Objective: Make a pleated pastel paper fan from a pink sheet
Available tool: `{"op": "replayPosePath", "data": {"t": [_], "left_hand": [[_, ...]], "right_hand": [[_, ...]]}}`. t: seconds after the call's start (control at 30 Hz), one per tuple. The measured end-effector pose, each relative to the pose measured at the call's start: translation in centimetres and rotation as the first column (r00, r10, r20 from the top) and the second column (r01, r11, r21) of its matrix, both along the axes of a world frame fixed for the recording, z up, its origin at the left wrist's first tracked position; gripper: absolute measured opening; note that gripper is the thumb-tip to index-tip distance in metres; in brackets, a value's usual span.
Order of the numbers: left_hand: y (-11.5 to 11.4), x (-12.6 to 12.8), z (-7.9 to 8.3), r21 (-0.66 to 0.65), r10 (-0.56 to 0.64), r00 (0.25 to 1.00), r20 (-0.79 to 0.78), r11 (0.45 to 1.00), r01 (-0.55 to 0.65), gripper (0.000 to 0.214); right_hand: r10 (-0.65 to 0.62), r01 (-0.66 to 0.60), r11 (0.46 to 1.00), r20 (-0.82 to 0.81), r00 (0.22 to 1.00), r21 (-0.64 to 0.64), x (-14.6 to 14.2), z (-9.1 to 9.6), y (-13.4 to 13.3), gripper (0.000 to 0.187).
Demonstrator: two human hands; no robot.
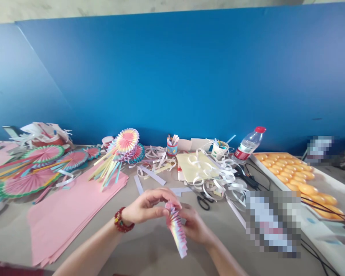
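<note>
My left hand (148, 207), with a red bead bracelet at the wrist, curls its fingers over the top of an accordion-folded pastel paper strip (176, 230). My right hand (194, 226) grips the same folded paper from behind and below. The pleated strip hangs down towards me above the grey table (149, 249). Black scissors (204, 200) lie just beyond my right hand.
A stack of pink paper sheets (71, 211) lies at left. Finished paper fans (43, 165) and a round fan with streamers (125, 142) sit behind it. White paper strips (215, 174), a pen cup (171, 146), a water bottle (248, 145) and a tray of orange pieces (297, 174) stand at right.
</note>
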State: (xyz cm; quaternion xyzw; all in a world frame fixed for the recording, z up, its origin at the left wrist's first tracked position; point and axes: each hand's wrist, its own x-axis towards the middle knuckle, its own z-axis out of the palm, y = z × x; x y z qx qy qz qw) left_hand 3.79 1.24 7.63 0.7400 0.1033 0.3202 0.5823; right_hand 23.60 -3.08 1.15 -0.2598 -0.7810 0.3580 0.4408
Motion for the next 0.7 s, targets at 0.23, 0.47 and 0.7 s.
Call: {"op": "replayPosePath", "data": {"t": [0.23,0.47,0.7], "left_hand": [[0.12,-0.45,0.89,0.050,-0.024,0.999,-0.047,0.998,0.026,0.024],[0.26,-0.65,0.79,-0.027,-0.050,0.998,-0.034,0.998,0.049,0.022],[0.16,-0.51,0.05,-0.079,-0.007,1.000,-0.013,0.997,0.006,0.025]], "right_hand": [[0.065,-0.065,0.998,0.005,0.998,-0.006,0.01,0.60,-0.06,0.019],[0.064,-0.064,0.998,0.011,0.998,-0.018,-0.10,0.38,-0.05,0.019],[0.073,-0.073,0.996,-0.015,0.997,-0.050,-0.04,0.75,-0.09,0.019]]}}
